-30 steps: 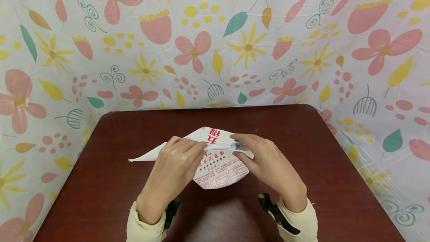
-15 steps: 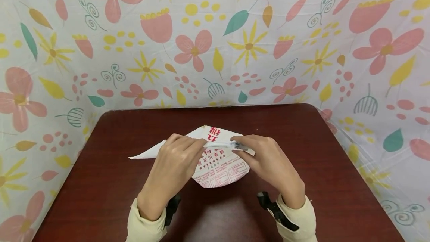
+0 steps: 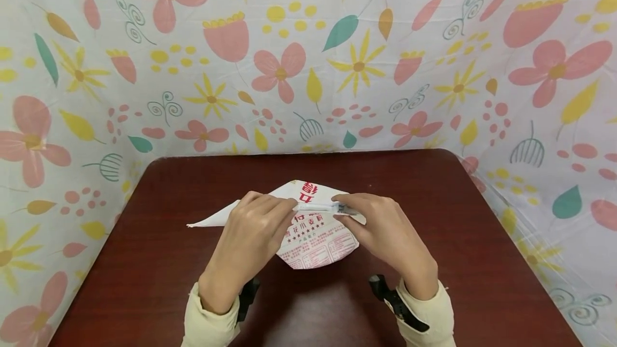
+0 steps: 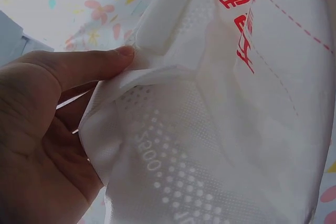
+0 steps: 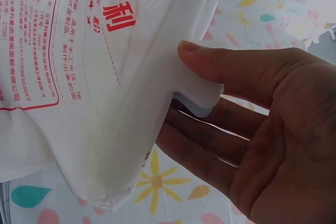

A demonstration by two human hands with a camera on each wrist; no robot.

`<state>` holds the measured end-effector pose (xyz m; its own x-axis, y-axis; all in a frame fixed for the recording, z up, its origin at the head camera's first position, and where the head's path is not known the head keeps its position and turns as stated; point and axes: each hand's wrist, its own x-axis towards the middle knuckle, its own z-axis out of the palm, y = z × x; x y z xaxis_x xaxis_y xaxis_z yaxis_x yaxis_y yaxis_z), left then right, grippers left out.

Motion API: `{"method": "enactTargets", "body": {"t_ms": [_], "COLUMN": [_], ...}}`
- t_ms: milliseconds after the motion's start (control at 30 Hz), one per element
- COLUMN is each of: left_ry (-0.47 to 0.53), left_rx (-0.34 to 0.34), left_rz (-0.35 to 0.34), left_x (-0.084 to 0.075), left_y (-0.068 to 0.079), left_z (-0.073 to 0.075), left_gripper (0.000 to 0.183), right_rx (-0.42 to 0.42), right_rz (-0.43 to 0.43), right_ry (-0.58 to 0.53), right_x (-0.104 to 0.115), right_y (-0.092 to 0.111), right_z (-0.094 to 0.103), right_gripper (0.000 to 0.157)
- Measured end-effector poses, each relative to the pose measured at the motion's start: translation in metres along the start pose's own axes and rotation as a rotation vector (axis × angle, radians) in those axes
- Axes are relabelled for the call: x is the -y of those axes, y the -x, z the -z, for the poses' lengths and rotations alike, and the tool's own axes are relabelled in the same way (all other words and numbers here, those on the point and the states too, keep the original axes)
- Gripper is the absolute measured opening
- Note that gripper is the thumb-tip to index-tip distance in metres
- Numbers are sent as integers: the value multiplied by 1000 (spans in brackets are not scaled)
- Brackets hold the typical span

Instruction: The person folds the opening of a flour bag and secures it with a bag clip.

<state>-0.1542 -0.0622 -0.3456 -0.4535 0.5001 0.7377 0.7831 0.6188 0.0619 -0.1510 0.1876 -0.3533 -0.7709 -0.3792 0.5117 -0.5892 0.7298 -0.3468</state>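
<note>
A white flour bag (image 3: 318, 245) with red print is held up in front of the body in the head view. Along its top edge lies a white bag clip (image 3: 313, 207), which has a greyish end piece (image 3: 343, 209). My left hand (image 3: 250, 242) pinches the bag's folded edge beside the clip's left end. In the left wrist view its thumb (image 4: 100, 66) lies in front and the fingers are partly hidden behind the bag. My right hand (image 3: 390, 234) grips the clip's right end. The right wrist view shows its thumb (image 5: 220, 64) pressed on the clip and fingers behind.
A dark reddish-brown table (image 3: 159, 283) lies under the hands. Flower-patterned cloth (image 3: 308, 68) hangs behind it and along both sides. A white pointed corner (image 3: 217, 217) of the bag sticks out past the left hand.
</note>
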Motion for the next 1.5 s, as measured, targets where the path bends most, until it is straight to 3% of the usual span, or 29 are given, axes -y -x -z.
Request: {"method": "enactTargets", "body": {"t_ms": [367, 667, 900, 1100, 1500], "left_ry": [15, 11, 6, 5, -4], "left_rx": [17, 96, 132, 131, 206], "left_rz": [8, 40, 47, 61, 94], "left_x": [-6, -11, -17, -19, -17], "left_y": [1, 4, 6, 8, 9], "left_z": [5, 10, 14, 16, 15], "left_gripper": [10, 13, 12, 10, 9], "right_rx": [32, 46, -6, -35, 42], "right_rz": [-20, -23, 21, 73, 40], "right_ry": [9, -25, -87, -141, -64], "right_x": [6, 11, 16, 21, 19], "right_y": [6, 13, 15, 14, 11], "right_z": [4, 6, 6, 5, 10], "right_gripper": [23, 22, 25, 16, 6]}}
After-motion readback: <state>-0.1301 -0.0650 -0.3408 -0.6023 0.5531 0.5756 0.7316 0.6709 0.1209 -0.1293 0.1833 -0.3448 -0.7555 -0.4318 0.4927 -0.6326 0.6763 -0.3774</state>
